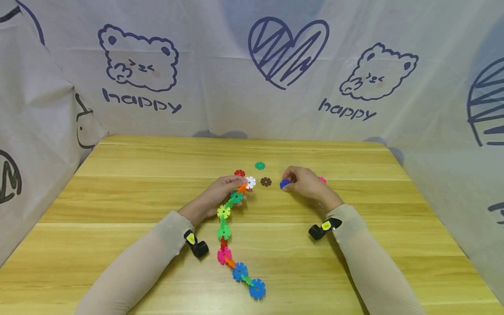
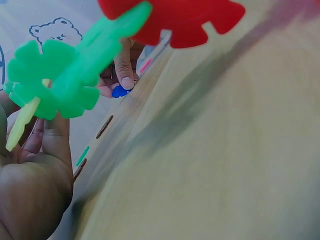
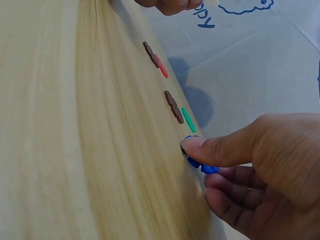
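Beige fabric sleeves (image 1: 138,262) flank a linked chain of notched multicoloured plastic discs (image 1: 221,233), left hand (image 1: 215,194) pinching its far end, right hand (image 1: 309,182) pinching an unlinked blue disc (image 1: 284,184) right of it, others (image 1: 257,166) loose.

Only legible word: "happy", 2x on the white cloth (image 1: 220,109), lowercase, dark handwritten-type letters. One "happy" (image 1: 141,101) is under the L bear (image 1: 138,57); 2nd "happy" (image 1: 347,109), smaller & tilted down to R, is under the R bear (image 1: 376,72). R wrist view: cloth also has a few steeply tilted letters (image 3: 205,17) nr a bear outline (image 3: 245,7); only part shows, can't read in full. Yellow labels on black wrist cams, L label (image 1: 191,238) & R label (image 1: 326,225): print too small to read.
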`<move>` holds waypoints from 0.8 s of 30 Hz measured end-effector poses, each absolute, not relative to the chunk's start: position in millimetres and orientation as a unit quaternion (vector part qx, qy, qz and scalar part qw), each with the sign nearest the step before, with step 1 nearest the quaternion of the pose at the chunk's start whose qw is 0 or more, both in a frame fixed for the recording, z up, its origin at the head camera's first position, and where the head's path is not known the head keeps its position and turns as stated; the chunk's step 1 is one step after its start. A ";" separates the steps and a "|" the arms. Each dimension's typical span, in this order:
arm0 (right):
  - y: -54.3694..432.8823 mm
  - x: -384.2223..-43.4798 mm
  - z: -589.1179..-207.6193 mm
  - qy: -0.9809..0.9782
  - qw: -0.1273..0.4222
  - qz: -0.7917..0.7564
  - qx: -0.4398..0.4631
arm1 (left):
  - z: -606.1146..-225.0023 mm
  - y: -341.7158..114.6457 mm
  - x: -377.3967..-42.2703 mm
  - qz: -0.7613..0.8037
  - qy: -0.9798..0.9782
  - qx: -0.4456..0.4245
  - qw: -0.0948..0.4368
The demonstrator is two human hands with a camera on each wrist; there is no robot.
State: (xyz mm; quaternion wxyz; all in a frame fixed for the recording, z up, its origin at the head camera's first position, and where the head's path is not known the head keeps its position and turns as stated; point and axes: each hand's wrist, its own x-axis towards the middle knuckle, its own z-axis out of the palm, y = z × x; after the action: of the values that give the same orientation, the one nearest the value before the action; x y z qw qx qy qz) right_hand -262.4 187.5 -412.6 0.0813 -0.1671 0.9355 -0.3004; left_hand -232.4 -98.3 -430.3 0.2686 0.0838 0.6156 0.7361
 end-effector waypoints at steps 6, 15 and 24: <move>185.6 -261.4 -410.7 0.932 0.064 -0.308 -0.178 | -430.3 -98.6 -232.8 0.741 0.609 0.089 0.268; 176.3 -253.2 -400.0 0.920 0.015 -0.333 -0.208 | -428.8 -99.0 -231.4 0.741 0.615 0.089 0.254; 163.9 -241.8 -388.0 0.903 -0.052 -0.346 -0.247 | -423.5 -98.9 -232.1 0.749 0.616 0.092 0.224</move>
State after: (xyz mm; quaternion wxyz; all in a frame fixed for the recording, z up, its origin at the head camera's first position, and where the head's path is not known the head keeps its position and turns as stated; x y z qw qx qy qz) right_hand -241.8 163.9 -388.0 -0.0519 -0.2472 0.9034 -0.3464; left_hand -232.1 -98.9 -423.5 0.2238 0.0925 0.6161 0.7495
